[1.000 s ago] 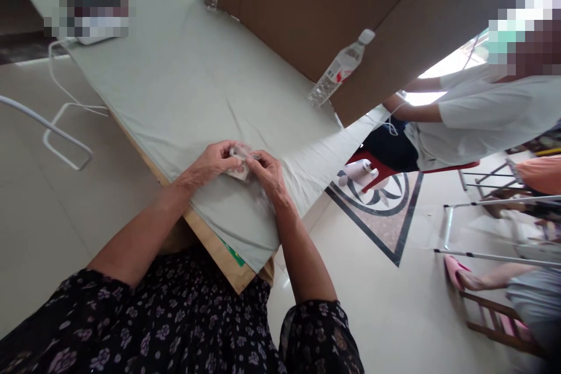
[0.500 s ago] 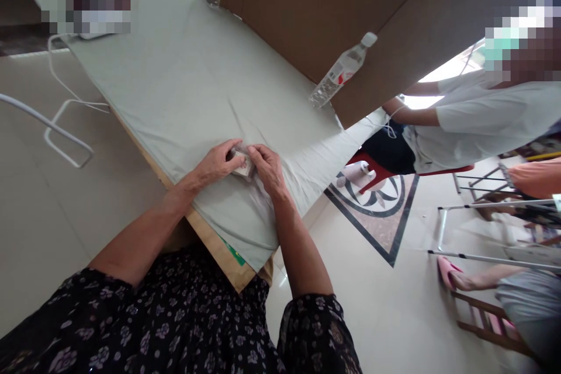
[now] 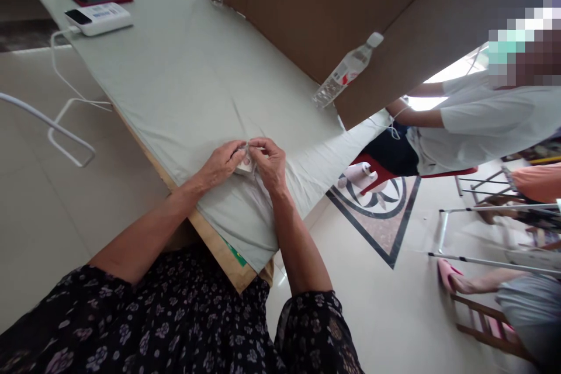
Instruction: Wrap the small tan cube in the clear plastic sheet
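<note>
Small, pale, boxlike packet (image 3: 244, 168) with reddish print, partly hidden between left grip (image 3: 220, 163) and right grip (image 3: 270, 165)

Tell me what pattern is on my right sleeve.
Your right sleeve is black with small, pale purplish flowers; the head view, the only one, shows it.

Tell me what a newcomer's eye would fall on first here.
Probably the big brown cardboard across the top, with a clear bottle in front of its near end. Next, at the near corner of the table, a small pale packet in the grip of the left hand and right hand.
</note>
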